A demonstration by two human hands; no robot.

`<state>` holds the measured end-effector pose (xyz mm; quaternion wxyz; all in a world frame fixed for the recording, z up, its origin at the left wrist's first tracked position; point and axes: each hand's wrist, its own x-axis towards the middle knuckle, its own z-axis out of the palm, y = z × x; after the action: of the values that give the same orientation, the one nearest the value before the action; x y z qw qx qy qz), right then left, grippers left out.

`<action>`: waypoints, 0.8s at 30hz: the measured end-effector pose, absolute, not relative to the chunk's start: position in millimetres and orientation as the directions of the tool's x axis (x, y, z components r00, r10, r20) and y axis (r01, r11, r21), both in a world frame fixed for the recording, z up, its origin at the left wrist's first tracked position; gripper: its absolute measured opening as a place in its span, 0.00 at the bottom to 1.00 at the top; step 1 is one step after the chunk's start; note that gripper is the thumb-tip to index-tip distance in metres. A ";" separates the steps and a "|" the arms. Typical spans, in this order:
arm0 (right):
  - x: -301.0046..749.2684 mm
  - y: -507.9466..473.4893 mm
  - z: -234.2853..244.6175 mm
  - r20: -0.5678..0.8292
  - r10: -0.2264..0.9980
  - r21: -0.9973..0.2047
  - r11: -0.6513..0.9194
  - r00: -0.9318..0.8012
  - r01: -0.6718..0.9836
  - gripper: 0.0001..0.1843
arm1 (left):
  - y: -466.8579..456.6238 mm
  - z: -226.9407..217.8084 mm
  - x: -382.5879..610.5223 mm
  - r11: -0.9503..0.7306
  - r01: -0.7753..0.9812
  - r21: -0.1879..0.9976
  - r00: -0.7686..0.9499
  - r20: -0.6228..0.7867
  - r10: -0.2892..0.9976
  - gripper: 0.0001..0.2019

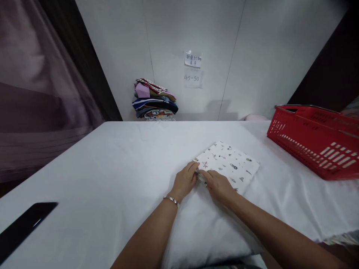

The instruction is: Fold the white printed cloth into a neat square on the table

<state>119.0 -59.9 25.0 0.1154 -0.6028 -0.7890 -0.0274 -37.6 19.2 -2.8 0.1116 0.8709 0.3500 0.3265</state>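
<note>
A white cloth with small printed motifs (228, 162) lies folded into a flat, roughly square shape on the white-covered table. My left hand (185, 180) grips its near left corner with bent fingers, and a silvery bracelet circles that wrist. Right beside it, my right hand (218, 185) pinches the same corner, fingers curled onto the near edge. The two hands almost touch. Part of the cloth's near side is hidden behind my right hand.
A red plastic basket (314, 144) stands at the table's right. Several folded fabrics form a stack (155, 100) at the back by the wall. Paper notes (193, 69) hang on the wall. A black flat object (25, 228) lies at the left front. Purple curtain fabric (42, 97) hangs at left.
</note>
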 end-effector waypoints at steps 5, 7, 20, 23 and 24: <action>118.4 -60.6 22.3 0.261 0.933 -0.130 0.290 -0.250 0.948 0.28 | 21.2 -2.3 -38.6 -0.711 0.600 0.367 0.549 0.458 0.699 0.20; 118.3 -62.7 23.3 0.284 0.921 -0.124 0.311 -0.267 0.942 0.28 | 22.5 -1.9 -39.8 -0.715 0.601 0.358 0.575 0.429 0.697 0.17; 140.3 -120.5 -17.2 0.334 0.867 -0.017 0.397 -0.369 0.918 0.36 | 24.2 -5.7 -43.6 -0.679 0.613 0.404 0.563 0.379 0.734 0.16; 145.9 -126.6 -20.8 0.329 0.871 -0.027 0.394 -0.364 0.919 0.35 | 23.6 -5.5 -44.9 -0.674 0.604 0.425 0.554 0.384 0.739 0.16; 147.1 -127.7 -21.0 0.328 0.869 -0.027 0.400 -0.370 0.916 0.35 | 23.2 -5.4 -45.2 -0.675 0.600 0.430 0.551 0.389 0.738 0.16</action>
<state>147.1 -127.7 -21.0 0.1465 -0.5418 -0.8238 -0.0799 -45.2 23.2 -5.4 0.1243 0.8719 0.3837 0.2776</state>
